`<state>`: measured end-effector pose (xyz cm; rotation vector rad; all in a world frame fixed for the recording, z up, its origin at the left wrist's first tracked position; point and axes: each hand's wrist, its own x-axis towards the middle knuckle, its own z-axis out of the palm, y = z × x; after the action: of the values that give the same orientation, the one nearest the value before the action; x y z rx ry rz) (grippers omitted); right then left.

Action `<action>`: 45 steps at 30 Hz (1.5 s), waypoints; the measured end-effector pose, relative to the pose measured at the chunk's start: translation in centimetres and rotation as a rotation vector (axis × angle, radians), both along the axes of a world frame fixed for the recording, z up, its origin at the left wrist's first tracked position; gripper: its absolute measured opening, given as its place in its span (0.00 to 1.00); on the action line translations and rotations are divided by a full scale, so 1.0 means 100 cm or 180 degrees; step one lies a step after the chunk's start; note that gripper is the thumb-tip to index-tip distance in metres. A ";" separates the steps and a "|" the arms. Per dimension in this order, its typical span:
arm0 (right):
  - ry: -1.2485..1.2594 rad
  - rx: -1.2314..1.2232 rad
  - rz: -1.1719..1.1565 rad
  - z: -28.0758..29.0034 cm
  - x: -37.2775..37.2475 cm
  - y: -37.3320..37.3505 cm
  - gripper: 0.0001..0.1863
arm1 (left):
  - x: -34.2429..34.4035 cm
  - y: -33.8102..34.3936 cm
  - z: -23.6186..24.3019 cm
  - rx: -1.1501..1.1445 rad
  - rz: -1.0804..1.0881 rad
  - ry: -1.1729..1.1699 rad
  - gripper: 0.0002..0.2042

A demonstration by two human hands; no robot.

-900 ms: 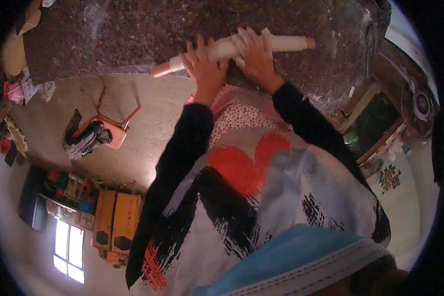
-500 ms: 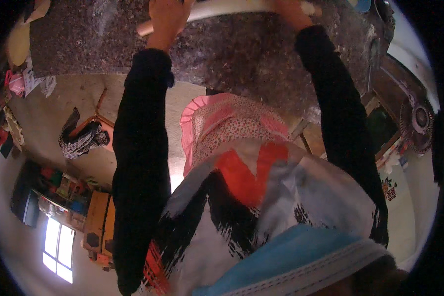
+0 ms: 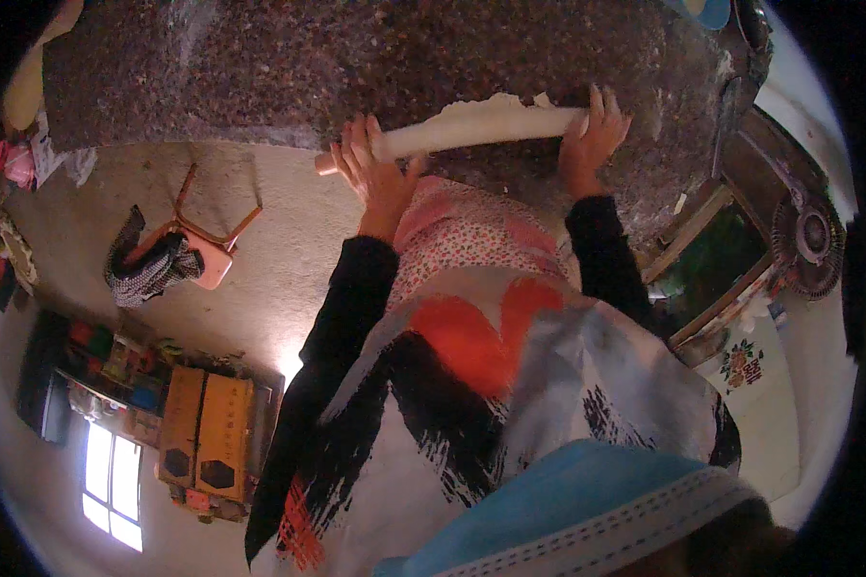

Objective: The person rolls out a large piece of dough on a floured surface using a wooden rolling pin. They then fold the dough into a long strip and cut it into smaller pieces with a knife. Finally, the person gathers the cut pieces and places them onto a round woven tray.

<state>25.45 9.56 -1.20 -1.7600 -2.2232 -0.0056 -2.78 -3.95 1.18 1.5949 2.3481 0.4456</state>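
A pale rolling pin lies across the dark speckled counter near its front edge. A thin sheet of dough is around it, its ragged rim showing along the far side. My left hand is on the pin's left part, fingers over the top and thumb on the near side; a bare wooden end sticks out beyond it. Holding the right part, my right hand has its fingers reaching over toward the far side. It hides the pin's right end.
The counter carries whitish flour smears. Blue and dark bowls stand at its far right corner. On the floor at left is a pink chair with a checked cloth. A fan is at the right.
Both hands have drawn the rolling pin from the far part of the counter back toward me, near the front edge. The dough's ragged rim now shows behind the pin.
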 end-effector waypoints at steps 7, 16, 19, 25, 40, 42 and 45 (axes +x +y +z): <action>0.0577 0.0433 0.0350 -0.018 -0.039 0.102 0.22 | -0.058 0.130 -0.021 0.0614 0.0331 0.0293 0.28; -0.0130 -0.0183 0.0538 -0.002 0.002 0.032 0.25 | -0.018 0.031 -0.012 -0.0182 -0.0086 0.0390 0.25; 0.0126 -0.0076 0.0920 0.015 -0.039 0.118 0.26 | -0.064 0.120 -0.029 0.0576 0.0147 0.0397 0.26; -0.0298 0.0435 0.1893 0.007 -0.108 0.177 0.29 | -0.114 0.214 -0.004 -0.0787 0.0235 0.0419 0.30; 0.0560 -0.0447 0.1749 0.059 -0.075 0.046 0.35 | -0.027 0.048 -0.002 -0.0091 -0.0563 0.0396 0.37; 0.0295 -0.0378 0.1891 0.026 -0.071 0.066 0.35 | -0.028 0.055 -0.014 0.0100 -0.0653 0.0442 0.37; 0.0394 -0.0179 0.2050 0.009 -0.082 0.093 0.32 | -0.040 0.074 -0.013 0.0033 -0.0840 0.0584 0.37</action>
<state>17.29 18.85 -0.27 -0.9627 -2.6013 0.2978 -6.77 3.42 -0.17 1.9918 2.2150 0.2642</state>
